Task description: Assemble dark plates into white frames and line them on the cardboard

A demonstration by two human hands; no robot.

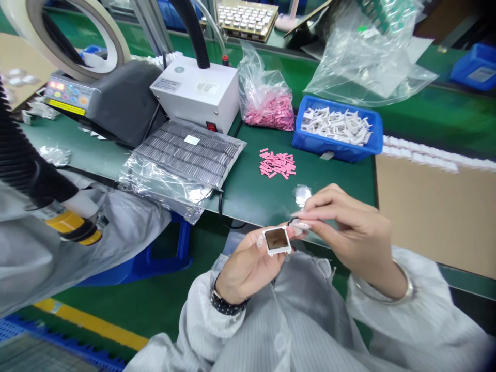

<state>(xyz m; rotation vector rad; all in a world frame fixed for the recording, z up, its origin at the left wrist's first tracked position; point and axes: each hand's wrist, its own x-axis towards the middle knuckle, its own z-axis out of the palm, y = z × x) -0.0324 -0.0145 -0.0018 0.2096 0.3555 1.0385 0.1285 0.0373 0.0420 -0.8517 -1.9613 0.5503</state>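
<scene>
My left hand (248, 263) holds a small white square frame with a dark, shiny panel (277, 239) set in it, gripped between thumb and fingers. Close beside it, my right hand (344, 227) pinches a small dark piece (293, 220) between thumb and fingertips, at the frame's upper right corner. Whether that piece touches the frame, I cannot tell. Just beyond the right fingertips, a small clear film (303, 195) lies on the green bench. Farther back is a loose heap of pink strips (277, 164).
A blue bin (337, 151) of white plastic parts stands behind, beside a bag of pink strips (269, 111). To the left are a bagged tray of dark strips (186, 150), a white box machine (197, 90) and a tape dispenser (116, 103). Cardboard (434, 206) covers the right side.
</scene>
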